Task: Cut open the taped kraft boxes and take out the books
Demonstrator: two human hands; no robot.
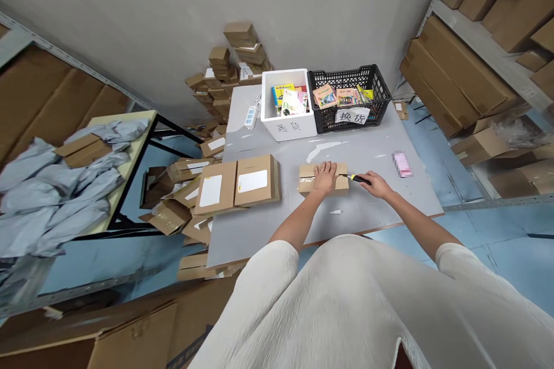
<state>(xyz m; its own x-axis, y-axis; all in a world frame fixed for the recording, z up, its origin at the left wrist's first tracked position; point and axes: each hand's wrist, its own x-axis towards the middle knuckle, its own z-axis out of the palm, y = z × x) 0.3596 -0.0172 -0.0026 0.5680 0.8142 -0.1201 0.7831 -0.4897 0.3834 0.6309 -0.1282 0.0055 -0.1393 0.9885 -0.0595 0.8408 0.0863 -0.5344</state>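
A small cardboard box [306,180] with clear tape along it lies flat on the grey table [285,225]. My left hand [325,176] rests on top of this box, its fingers lying flat. To the right, my right hand [374,183] is closed round a black and yellow utility knife [360,179], whose tip is at the box's upper right part, along the seam. How deep the blade goes cannot be made out. A pink, pixelated item [402,164] lies right of the knife.
Behind stand a white bin [289,129] and a black crate [381,92] with books. Two labelled cartons [258,162] sit at the table's left side, near a power strip [251,117]. Grey parcels [82,199] cover a side table; boxes fill the shelves [480,26] at right.
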